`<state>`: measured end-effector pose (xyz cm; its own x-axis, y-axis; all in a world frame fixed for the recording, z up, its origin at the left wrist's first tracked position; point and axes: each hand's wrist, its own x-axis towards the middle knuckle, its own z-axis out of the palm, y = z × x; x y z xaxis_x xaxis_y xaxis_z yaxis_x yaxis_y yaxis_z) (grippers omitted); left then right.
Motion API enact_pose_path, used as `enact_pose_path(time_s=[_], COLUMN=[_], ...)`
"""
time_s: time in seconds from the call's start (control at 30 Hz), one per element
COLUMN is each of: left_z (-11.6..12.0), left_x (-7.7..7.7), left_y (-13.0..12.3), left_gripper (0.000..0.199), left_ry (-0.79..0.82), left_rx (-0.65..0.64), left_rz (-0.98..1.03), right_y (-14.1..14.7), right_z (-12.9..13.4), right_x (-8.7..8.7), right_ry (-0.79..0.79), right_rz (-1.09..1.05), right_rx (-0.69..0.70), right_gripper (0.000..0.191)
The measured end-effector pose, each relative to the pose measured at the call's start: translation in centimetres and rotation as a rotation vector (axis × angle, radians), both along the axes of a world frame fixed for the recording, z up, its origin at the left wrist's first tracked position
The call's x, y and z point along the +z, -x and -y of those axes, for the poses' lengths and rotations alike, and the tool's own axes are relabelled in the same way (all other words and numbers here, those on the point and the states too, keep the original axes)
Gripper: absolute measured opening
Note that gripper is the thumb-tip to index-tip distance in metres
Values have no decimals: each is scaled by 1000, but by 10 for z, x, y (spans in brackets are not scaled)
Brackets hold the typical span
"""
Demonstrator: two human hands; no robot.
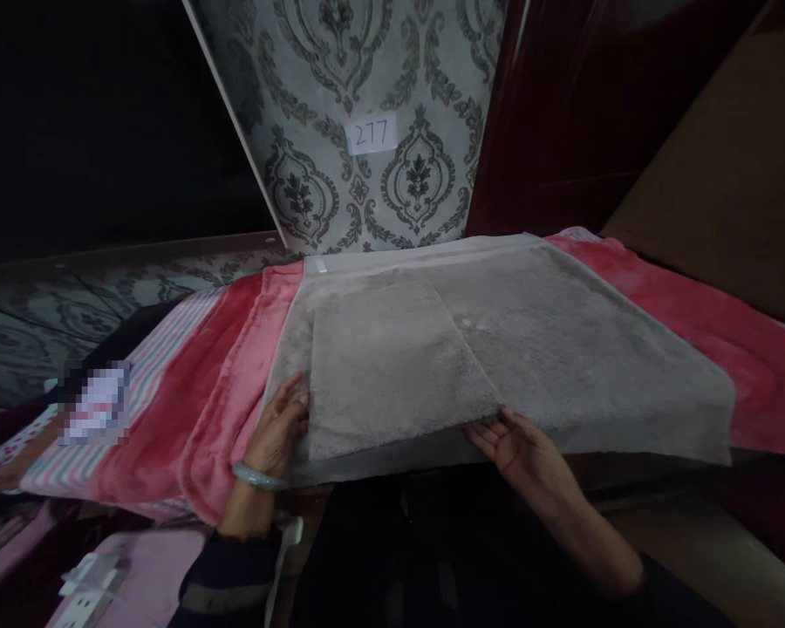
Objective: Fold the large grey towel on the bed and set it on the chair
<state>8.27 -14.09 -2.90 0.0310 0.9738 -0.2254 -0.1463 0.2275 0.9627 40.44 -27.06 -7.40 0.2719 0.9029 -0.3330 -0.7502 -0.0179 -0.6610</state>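
A smaller grey plush towel [385, 366] lies as a rectangle on top of a larger grey cloth [563, 340] that is spread out. My right hand [514, 445] holds the towel's front right corner, with the thumb above and the fingers below, and that corner is slightly raised. At the towel's left edge, near its front corner, my left hand [281, 427] has its fingers bent in and pinched at the edge. A pale bangle [258, 477] circles my left wrist.
Pink-red blankets [150, 419] show under the grey cloth on both sides. Behind stands a patterned wall with a paper label [372, 133] reading 277. A black screen [105, 122] hangs at left, a dark red panel [563, 105] at right. A power strip [88, 593] sits at lower left.
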Motion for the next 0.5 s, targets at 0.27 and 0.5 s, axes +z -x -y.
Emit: enact_pose_path(time_s=[0.27,0.5], left_z=[-54,-133], left_x=[17,23], left_y=[0,-27], left_gripper=[64,42], left_ry=[72,11], left_rx=[-102,1], left_rz=[47,-167], right_y=[-62,-66], right_z=[-55,-156], right_x=[24,41], right_ry=[65,66], right_rz=[271,635], right_rx=[195,227], right_gripper=[28,12])
